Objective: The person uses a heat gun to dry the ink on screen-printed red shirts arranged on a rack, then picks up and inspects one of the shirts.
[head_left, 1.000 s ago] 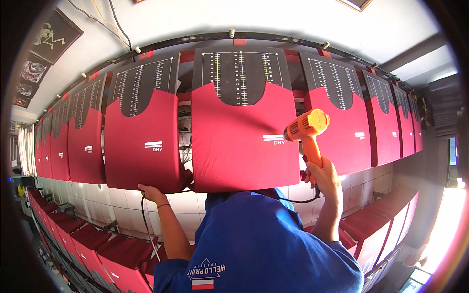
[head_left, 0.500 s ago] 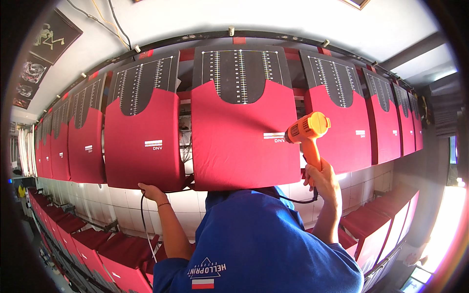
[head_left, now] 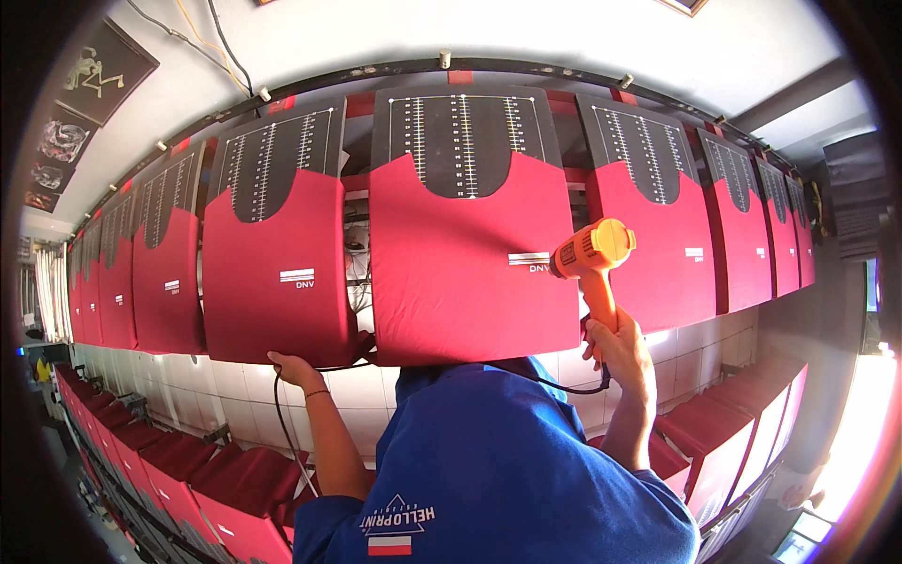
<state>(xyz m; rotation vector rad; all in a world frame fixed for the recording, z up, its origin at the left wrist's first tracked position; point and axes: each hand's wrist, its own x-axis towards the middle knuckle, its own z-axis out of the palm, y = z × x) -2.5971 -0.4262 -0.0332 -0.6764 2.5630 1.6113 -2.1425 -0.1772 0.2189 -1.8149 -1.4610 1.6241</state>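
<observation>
The step in hand looks like warming the white mark point(head_left: 528, 258) on the middle red cloth point(head_left: 451, 273) with the orange heat gun point(head_left: 606, 246). The right hand point(head_left: 622, 350) is wrapped around its handle, nose by the mark. The next move calls for steady aim (too much heat might scorch). The left hand point(head_left: 297, 369) is at the left red cloth's point(head_left: 258, 291) bottom edge; I can't tell if its grip is closed. The middle cloth lies over a black board point(head_left: 442, 160), with little wrinkles low down.
</observation>
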